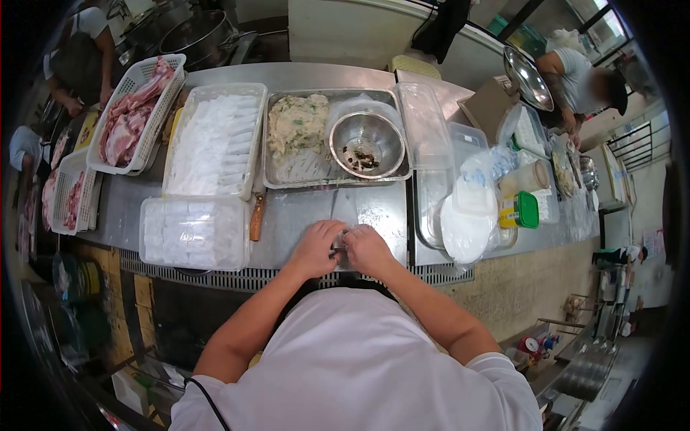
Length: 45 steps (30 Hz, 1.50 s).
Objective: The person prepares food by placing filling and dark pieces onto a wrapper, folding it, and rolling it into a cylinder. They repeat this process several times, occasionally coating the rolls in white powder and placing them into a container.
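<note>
My left hand (316,248) and my right hand (368,250) meet over the front edge of the steel worktable. The fingers of both are bent and pinched around a piece of thin clear plastic (344,208), which stretches a little beyond them on the metal. Something small and dark shows between the fingertips, too covered to name. Left of my hands lies a knife with a wooden handle (256,218). Straight beyond stands a metal tray (302,182) holding a pale mince mixture (298,121) with green bits and a steel bowl (367,145) with dark bits in its bottom.
On the left are a tub of white wrapped rolls (215,140), a lidded plastic box (194,233) and a white basket of raw meat (136,115). Clear containers (425,126), white lids (466,228) and a green-lidded jar (519,210) crowd the right. Co-workers stand at both far corners.
</note>
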Each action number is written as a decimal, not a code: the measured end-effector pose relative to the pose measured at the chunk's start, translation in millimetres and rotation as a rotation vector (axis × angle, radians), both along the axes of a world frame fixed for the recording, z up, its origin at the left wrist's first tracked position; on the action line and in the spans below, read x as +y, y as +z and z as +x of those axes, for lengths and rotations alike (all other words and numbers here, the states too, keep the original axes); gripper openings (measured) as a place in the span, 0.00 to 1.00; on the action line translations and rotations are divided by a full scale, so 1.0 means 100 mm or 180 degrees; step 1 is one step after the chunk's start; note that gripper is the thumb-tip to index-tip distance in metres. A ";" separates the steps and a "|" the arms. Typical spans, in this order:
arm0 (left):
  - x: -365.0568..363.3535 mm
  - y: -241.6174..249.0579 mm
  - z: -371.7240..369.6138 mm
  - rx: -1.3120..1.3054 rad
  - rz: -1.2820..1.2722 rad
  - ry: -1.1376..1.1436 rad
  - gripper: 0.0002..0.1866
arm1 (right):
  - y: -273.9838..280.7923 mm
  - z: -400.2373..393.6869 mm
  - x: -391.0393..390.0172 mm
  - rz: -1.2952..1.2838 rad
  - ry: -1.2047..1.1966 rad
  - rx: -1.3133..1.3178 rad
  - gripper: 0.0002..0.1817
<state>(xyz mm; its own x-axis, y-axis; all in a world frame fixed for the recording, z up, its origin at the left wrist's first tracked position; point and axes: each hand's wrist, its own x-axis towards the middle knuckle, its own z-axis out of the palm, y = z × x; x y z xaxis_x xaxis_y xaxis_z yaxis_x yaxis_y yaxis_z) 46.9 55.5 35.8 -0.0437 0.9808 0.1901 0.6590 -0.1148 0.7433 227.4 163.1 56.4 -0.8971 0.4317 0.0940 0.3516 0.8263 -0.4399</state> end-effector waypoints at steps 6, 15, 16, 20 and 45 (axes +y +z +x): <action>-0.04 -0.02 -0.14 0.0085 -0.0521 -0.0355 0.46 | -0.02 0.06 -0.02 -0.0278 -0.0070 0.0129 0.06; -0.07 -0.17 -0.17 -0.0084 -0.0100 -0.0297 0.49 | -0.18 -0.02 -0.11 -0.0220 -0.0167 0.0234 0.12; -0.04 -0.12 -0.21 0.0033 -0.0222 -0.0441 0.50 | -0.18 -0.03 -0.11 -0.0180 -0.0144 0.0220 0.13; -0.06 -0.07 -0.25 0.0516 -0.0405 -0.0637 0.52 | 0.00 -0.03 -0.14 -0.0581 -0.0254 0.0038 0.19; -0.28 -0.35 0.02 0.0391 0.0610 -0.0201 0.08 | -0.35 0.37 -0.50 0.0212 -0.0532 0.0385 0.13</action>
<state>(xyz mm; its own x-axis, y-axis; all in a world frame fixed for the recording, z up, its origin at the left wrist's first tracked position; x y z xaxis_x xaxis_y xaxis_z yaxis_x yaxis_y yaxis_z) 49.2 27.3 1.2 0.0515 0.9263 0.3732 0.7303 -0.2898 0.6186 264.2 113.2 21.4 -0.7939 0.5628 0.2300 0.4342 0.7896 -0.4336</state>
